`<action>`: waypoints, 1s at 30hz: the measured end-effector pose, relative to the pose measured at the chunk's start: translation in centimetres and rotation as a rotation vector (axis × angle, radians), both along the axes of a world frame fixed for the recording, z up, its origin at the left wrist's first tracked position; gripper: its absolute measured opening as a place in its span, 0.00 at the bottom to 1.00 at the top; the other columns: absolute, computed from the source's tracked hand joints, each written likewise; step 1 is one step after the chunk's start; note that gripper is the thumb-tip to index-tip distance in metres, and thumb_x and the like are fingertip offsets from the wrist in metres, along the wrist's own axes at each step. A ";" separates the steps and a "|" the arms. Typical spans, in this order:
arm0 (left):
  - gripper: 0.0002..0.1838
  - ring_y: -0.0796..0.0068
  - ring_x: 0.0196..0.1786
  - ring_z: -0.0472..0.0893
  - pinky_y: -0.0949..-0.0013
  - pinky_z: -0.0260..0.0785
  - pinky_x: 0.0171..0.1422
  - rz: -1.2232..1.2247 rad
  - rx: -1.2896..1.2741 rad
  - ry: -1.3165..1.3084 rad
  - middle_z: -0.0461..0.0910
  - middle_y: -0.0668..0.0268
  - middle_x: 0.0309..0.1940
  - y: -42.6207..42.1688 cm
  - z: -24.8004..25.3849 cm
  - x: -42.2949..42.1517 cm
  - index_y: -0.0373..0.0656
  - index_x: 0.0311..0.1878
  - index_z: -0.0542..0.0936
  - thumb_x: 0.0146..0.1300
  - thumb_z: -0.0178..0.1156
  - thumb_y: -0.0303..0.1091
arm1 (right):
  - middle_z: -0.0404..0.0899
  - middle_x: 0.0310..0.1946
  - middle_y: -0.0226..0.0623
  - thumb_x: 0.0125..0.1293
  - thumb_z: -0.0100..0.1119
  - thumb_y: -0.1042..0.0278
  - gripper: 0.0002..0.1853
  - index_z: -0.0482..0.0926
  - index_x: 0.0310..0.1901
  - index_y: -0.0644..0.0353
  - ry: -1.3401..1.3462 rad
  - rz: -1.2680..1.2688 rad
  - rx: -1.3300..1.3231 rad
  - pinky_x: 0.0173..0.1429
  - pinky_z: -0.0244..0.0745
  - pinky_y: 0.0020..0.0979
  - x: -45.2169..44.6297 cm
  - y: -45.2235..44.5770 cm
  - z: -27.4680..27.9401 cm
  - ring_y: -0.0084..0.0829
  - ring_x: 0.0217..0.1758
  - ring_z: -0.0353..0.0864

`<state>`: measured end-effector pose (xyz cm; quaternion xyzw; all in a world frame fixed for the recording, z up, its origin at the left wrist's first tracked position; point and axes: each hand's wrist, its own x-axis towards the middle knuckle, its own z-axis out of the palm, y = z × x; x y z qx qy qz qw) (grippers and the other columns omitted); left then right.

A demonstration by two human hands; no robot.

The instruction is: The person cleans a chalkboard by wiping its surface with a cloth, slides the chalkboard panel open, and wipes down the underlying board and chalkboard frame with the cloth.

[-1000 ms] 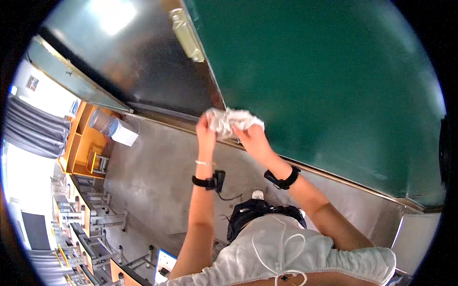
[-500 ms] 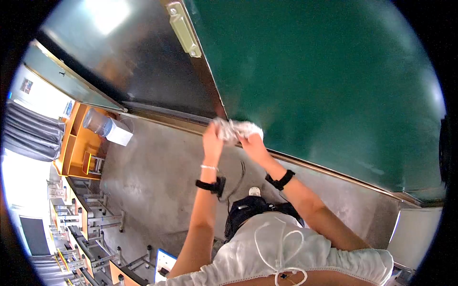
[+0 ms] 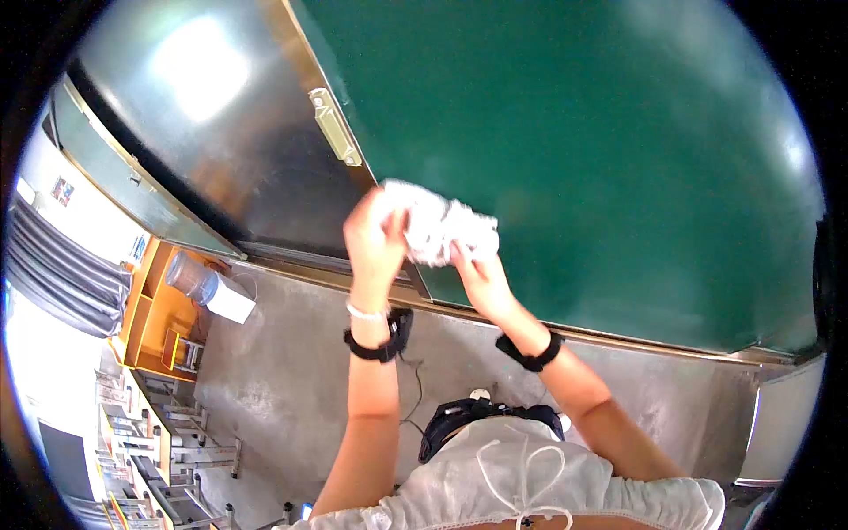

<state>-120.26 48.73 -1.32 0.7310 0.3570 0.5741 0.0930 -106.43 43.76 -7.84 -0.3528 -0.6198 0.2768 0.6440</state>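
A crumpled white cloth (image 3: 433, 225) is held up between my two hands, in front of the lower left edge of a green chalkboard panel (image 3: 565, 168). My left hand (image 3: 373, 237) grips the cloth's left end, fingers closed on it. Lower down on the right side, my right hand (image 3: 481, 278) pinches the cloth between thumb and fingers. Whether the cloth touches the board I cannot tell. A metal handle (image 3: 335, 128) sits on the panel's left frame, above my left hand.
Left of the panel is a dark glossy screen (image 3: 256, 168). A water dispenser (image 3: 225, 296) stands by an orange cabinet (image 3: 146, 300). Several desks (image 3: 155, 424) line the lower left. A cable (image 3: 417, 389) lies on the grey floor (image 3: 291, 380).
Both hands have risen with the cloth, my left hand also shifting left. The cloth looks more spread out. The view has tilted, so the handle appears lower.
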 end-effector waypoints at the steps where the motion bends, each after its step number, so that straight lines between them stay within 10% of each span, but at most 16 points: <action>1: 0.03 0.56 0.28 0.76 0.67 0.68 0.34 0.014 0.145 -0.019 0.74 0.55 0.24 0.4 2.4 0.1 0.37 0.33 0.73 0.54 0.54 0.23 | 0.74 0.42 0.36 0.64 0.47 0.75 0.11 0.70 0.48 0.67 0.027 0.004 0.079 0.54 0.64 0.28 -0.4 0.2 2.9 0.28 0.48 0.70; 5: 0.05 0.52 0.26 0.73 0.63 0.65 0.31 0.216 0.206 -0.041 0.71 0.54 0.22 1.4 7.1 0.9 0.38 0.31 0.69 0.56 0.54 0.28 | 0.74 0.40 0.35 0.64 0.48 0.74 0.10 0.71 0.46 0.67 0.265 0.124 0.081 0.51 0.66 0.27 -1.6 1.4 7.8 0.24 0.45 0.70; 15: 0.05 0.50 0.29 0.76 0.61 0.67 0.31 0.250 -0.121 -0.035 0.74 0.52 0.24 0.6 -2.5 -0.8 0.38 0.35 0.71 0.56 0.54 0.28 | 0.76 0.40 0.40 0.60 0.51 0.75 0.10 0.73 0.43 0.67 -0.020 0.041 0.068 0.50 0.67 0.30 -1.5 2.2 1.2 0.33 0.45 0.74; 21: 0.03 0.53 0.26 0.77 0.59 0.69 0.28 0.529 0.390 0.161 0.76 0.55 0.22 0.3 9.0 0.2 0.42 0.31 0.73 0.55 0.56 0.30 | 0.75 0.35 0.33 0.64 0.49 0.68 0.12 0.72 0.43 0.69 0.198 0.068 0.121 0.47 0.67 0.25 -2.1 2.6 11.3 0.20 0.41 0.70; 24: 0.06 0.54 0.28 0.79 0.58 0.70 0.30 0.735 0.137 0.320 0.77 0.56 0.23 0.0 13.6 1.2 0.41 0.30 0.74 0.51 0.57 0.32 | 0.73 0.34 0.30 0.65 0.49 0.62 0.15 0.73 0.43 0.68 0.316 0.245 -0.168 0.45 0.67 0.21 -1.9 2.9 13.9 0.17 0.39 0.69; 30: 0.08 0.55 0.29 0.79 0.57 0.71 0.31 0.699 0.033 0.274 0.78 0.56 0.24 -0.1 7.6 1.4 0.42 0.34 0.74 0.47 0.56 0.27 | 0.72 0.44 0.28 0.66 0.47 0.63 0.17 0.70 0.50 0.67 0.314 0.304 -0.108 0.54 0.64 0.24 -1.6 2.7 9.1 0.19 0.49 0.68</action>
